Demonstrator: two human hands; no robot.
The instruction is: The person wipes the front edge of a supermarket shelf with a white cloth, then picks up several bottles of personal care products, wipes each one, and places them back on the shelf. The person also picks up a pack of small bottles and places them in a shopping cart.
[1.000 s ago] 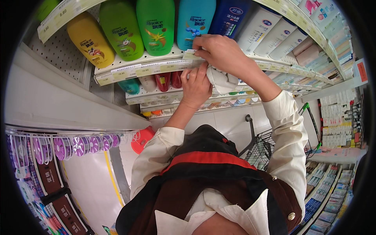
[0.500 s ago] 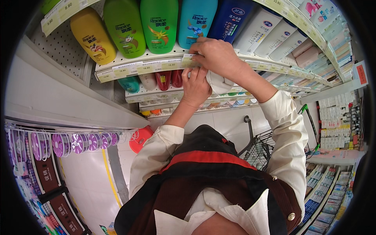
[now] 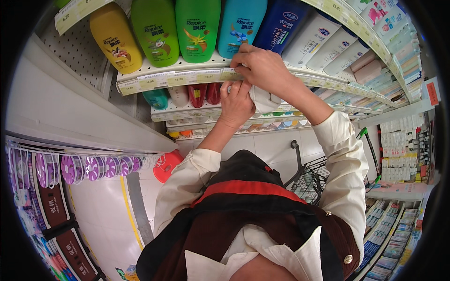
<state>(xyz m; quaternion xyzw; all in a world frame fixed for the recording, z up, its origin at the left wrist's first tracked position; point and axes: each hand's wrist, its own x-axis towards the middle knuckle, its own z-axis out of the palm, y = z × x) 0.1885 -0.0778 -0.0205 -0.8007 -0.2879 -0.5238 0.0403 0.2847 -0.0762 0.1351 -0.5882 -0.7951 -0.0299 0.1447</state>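
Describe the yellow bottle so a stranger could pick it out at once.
Find the white shelf whose price-label strip the right hand touches. The yellow bottle stands leftmost in the row there, beside two green bottles; it is the only yellow one.

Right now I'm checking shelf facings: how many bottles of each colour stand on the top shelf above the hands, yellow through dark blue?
Yellow bottle: 1
Green bottles: 2
Teal bottle: 1
Dark blue bottle: 1
Total: 5
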